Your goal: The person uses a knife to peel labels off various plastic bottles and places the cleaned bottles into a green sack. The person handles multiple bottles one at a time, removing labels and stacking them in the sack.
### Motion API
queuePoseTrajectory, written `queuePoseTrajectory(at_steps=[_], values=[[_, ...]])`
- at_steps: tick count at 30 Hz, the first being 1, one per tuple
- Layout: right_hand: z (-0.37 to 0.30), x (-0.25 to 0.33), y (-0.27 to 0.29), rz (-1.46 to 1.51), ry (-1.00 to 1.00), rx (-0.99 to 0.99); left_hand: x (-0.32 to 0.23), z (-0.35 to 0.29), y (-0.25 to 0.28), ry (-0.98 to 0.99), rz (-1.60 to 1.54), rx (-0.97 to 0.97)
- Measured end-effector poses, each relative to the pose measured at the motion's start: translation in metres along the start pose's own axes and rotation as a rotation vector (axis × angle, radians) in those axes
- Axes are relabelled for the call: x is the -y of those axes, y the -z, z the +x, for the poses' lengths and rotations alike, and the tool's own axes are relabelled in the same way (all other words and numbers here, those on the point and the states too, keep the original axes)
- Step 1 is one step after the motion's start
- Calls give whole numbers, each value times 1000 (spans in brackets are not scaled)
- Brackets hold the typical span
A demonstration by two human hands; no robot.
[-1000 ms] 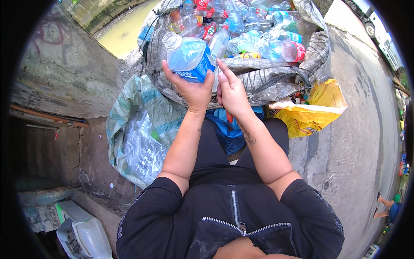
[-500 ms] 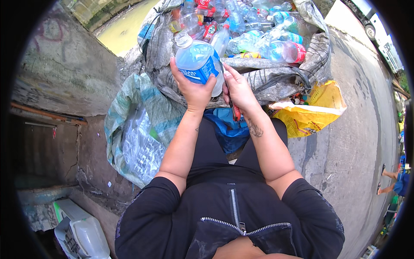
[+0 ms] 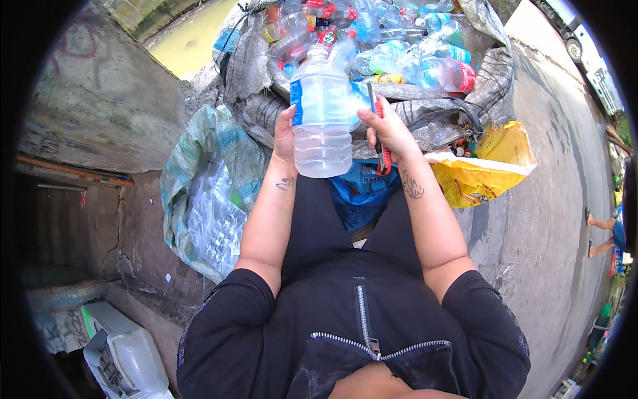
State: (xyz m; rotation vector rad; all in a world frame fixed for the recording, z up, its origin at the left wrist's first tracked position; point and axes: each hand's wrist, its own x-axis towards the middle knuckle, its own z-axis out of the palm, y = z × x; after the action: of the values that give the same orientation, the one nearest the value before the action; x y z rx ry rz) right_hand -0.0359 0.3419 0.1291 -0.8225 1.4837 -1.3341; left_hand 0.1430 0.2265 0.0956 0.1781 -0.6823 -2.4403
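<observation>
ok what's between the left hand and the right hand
In the head view, a clear bottle with a blue label is between the left hand and the right hand.

held bottle (image 3: 323,143) before sack (image 3: 495,76); bottles (image 3: 385,60) in sack; bag (image 3: 249,149) left; second bag (image 3: 482,183) right

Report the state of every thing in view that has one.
Clear bottle: in left hand, label parted
Red-and-black tool: gripped in right hand
Large grey sack: open, full of bottles
Yellow bag: open, caps inside
Green-and-white sack: open, holding clear plastic
Front zipper: partly undone
</observation>
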Motion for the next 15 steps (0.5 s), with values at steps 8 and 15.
queuePoseTrajectory(at_steps=[8, 15], values=[[-11, -15, -9, -351, 228, -87, 30, 13, -5, -394, 356, -32], [-21, -14, 15, -290, 210, 137, 46, 20, 0, 140, -42, -5]])
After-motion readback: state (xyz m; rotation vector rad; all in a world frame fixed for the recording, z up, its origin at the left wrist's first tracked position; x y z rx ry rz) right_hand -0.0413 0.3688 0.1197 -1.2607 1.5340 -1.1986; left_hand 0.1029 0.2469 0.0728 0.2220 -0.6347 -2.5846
